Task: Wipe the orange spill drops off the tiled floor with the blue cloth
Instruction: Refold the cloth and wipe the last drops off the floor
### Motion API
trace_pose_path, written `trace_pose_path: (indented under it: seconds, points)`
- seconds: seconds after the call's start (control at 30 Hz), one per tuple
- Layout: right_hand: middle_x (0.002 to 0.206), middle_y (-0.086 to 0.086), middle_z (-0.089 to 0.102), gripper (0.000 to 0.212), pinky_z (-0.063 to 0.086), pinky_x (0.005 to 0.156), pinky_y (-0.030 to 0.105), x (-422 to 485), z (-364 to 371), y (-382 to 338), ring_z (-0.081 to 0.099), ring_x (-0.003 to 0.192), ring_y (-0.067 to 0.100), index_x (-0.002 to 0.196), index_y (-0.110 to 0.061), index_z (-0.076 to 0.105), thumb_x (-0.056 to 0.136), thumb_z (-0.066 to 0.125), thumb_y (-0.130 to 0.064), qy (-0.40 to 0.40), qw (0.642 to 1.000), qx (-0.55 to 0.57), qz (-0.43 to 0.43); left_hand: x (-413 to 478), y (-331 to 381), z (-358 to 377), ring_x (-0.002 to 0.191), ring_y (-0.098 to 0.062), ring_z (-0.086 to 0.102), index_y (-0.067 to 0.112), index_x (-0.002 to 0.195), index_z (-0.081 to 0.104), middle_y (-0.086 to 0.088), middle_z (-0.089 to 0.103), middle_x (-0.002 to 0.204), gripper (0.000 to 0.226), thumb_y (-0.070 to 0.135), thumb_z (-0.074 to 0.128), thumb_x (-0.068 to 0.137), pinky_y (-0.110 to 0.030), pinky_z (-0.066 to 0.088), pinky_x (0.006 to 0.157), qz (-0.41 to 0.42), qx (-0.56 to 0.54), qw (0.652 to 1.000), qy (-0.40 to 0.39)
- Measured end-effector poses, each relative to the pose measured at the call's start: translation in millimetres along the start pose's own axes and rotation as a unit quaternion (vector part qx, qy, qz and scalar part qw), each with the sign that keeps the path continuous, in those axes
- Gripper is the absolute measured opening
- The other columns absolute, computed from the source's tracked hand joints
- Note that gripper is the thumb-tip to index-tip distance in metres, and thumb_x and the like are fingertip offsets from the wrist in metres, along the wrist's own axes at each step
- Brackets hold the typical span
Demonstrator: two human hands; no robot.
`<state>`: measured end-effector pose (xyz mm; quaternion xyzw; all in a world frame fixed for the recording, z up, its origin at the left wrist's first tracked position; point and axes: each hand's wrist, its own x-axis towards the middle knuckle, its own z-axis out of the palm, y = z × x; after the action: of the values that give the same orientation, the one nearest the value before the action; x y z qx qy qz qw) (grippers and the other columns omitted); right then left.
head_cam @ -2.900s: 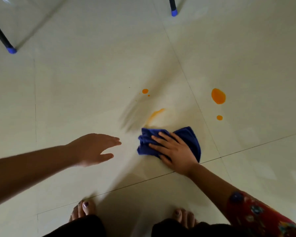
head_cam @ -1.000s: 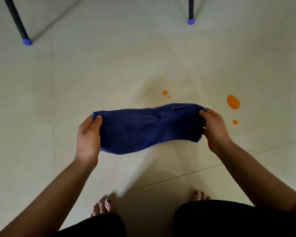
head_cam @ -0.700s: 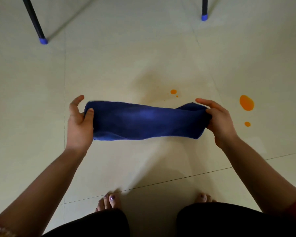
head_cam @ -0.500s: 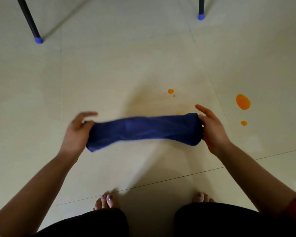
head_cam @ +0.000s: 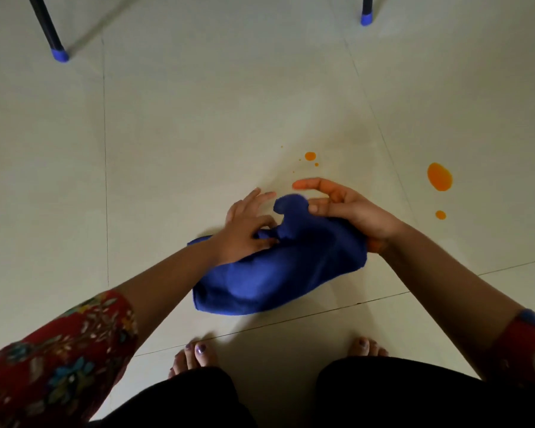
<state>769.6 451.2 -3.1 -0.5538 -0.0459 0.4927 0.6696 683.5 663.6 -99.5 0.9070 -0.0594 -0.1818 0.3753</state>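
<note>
The blue cloth [head_cam: 278, 270] hangs bunched and doubled over between my hands, above the pale tiled floor [head_cam: 198, 118]. My left hand [head_cam: 246, 227] pinches a fold near the cloth's middle. My right hand [head_cam: 349, 211] holds the cloth's right end, with the index finger stretched out. Beyond my hands lies a small orange drop [head_cam: 310, 156] with tiny specks beside it. To the right lie a large orange drop [head_cam: 439, 177] and a smaller orange drop [head_cam: 440, 215].
Two black furniture legs with blue caps stand at the back, the left leg [head_cam: 48, 29] and the right leg [head_cam: 366, 10]. My bare feet [head_cam: 195, 356] stand at the bottom edge, just behind a tile joint.
The cloth was stretched wide between my hands; now my left hand has come in to the right hand, and the cloth is folded over and bunched.
</note>
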Motion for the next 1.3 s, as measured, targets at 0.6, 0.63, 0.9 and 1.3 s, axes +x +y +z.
trace_pose_path:
  seconds: [0.6, 0.63, 0.9, 1.3]
  points:
    - [0.097, 0.011, 0.072, 0.027, 0.059, 0.072, 0.036, 1.3, 21.6, 11.0, 0.071, 0.080, 0.024, 0.118, -0.022, 0.056, 0.096, 0.055, -0.037, 0.170, 0.975, 0.076, 0.118, -50.2, 43.5, -77.1, 0.062, -0.018, 0.042, 0.019, 0.065, 0.038, -0.009, 0.040, 0.062, 0.035, 0.031, 0.067, 0.079, -0.031, 0.036, 0.058, -0.158, -0.355, 0.840, 0.379]
    - [0.096, 0.012, 0.072, 0.023, 0.059, 0.073, 0.036, -1.9, 19.8, 6.7, 0.071, 0.080, 0.023, 0.114, -0.023, 0.056, 0.094, 0.057, -0.035, 0.175, 0.975, 0.087, 0.107, -51.1, 44.5, -78.4, 0.062, -0.023, 0.046, 0.020, 0.070, 0.044, -0.016, 0.045, 0.063, 0.030, 0.033, 0.069, 0.080, -0.035, 0.039, 0.058, -0.159, -0.316, 0.850, 0.390]
    - [0.108, -0.016, 0.057, 0.046, 0.045, 0.079, 0.018, -30.3, 18.5, 3.7, 0.056, 0.098, 0.007, 0.121, -0.031, 0.061, 0.078, 0.077, -0.027, 0.141, 0.859, -0.492, 0.024, -60.3, 66.5, -75.3, 0.083, -0.008, 0.062, 0.030, 0.111, 0.068, 0.005, 0.064, 0.097, 0.038, 0.014, 0.077, 0.079, -0.026, 0.053, 0.081, -0.119, -0.217, 0.919, 0.307]
    - [0.092, -0.006, 0.067, 0.006, 0.051, 0.084, 0.042, -84.2, -51.5, -15.4, 0.062, 0.090, 0.016, 0.093, -0.027, 0.063, 0.092, 0.057, -0.028, 0.112, 0.831, -0.538, 0.083, -16.6, 92.1, -69.6, 0.065, -0.007, 0.051, 0.020, 0.069, 0.064, 0.001, 0.057, 0.065, 0.020, 0.036, 0.073, 0.076, -0.023, 0.039, 0.067, -0.117, -0.138, 0.971, -0.153]
